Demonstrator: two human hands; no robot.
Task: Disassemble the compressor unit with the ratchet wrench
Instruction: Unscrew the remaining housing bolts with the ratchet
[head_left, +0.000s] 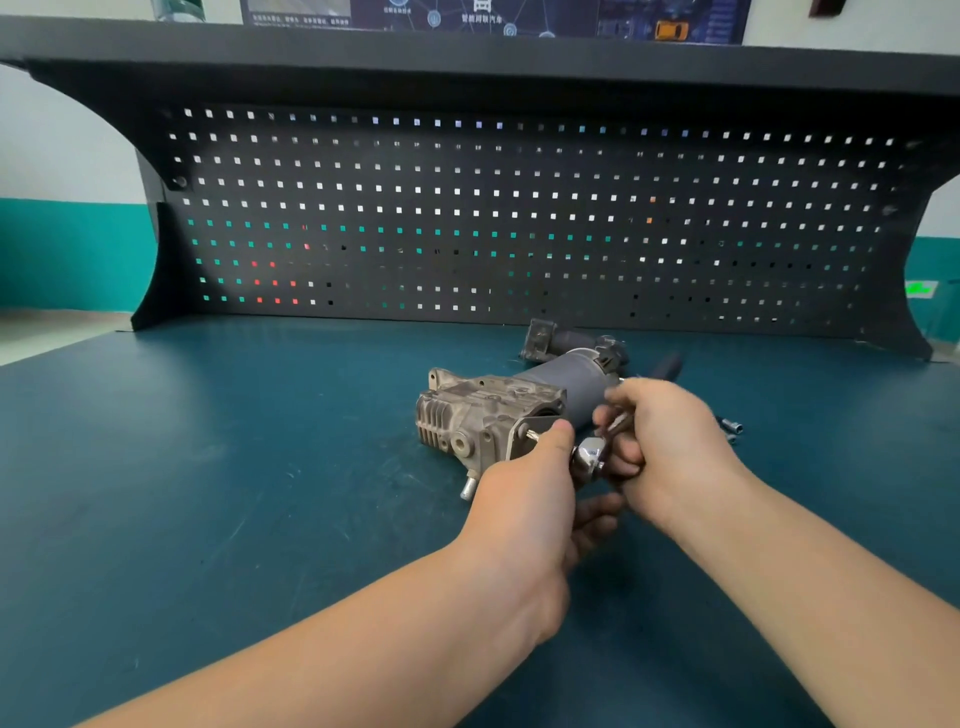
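- Compressor unit (498, 415) lies on its side on the teal workbench top (208, 493), a little right of the frame's centre, with its ribbed metal head to the left and its grey cylindrical body (576, 376) angled up and to the right.
- Ratchet wrench (589, 457) shows its chrome head just below and right of the compressor's lower right corner, with a thin driver shaft (532, 435) reaching left to the casting; its dark handle (667, 366) sticks out above the right hand, blurred.
- Left hand (530, 499) comes in from the lower left, thumb and fingers curled round the shaft and chrome head, touching the compressor's lower right edge.
- Right hand (665, 447) sits just right of the chrome head, fingers clenched round the wrench shank, beside the grey body.
- Two small silver bolts (732, 427) lie on the bench right of the right hand.
- Black pegboard (519, 218) fills the upper frame behind the bench.
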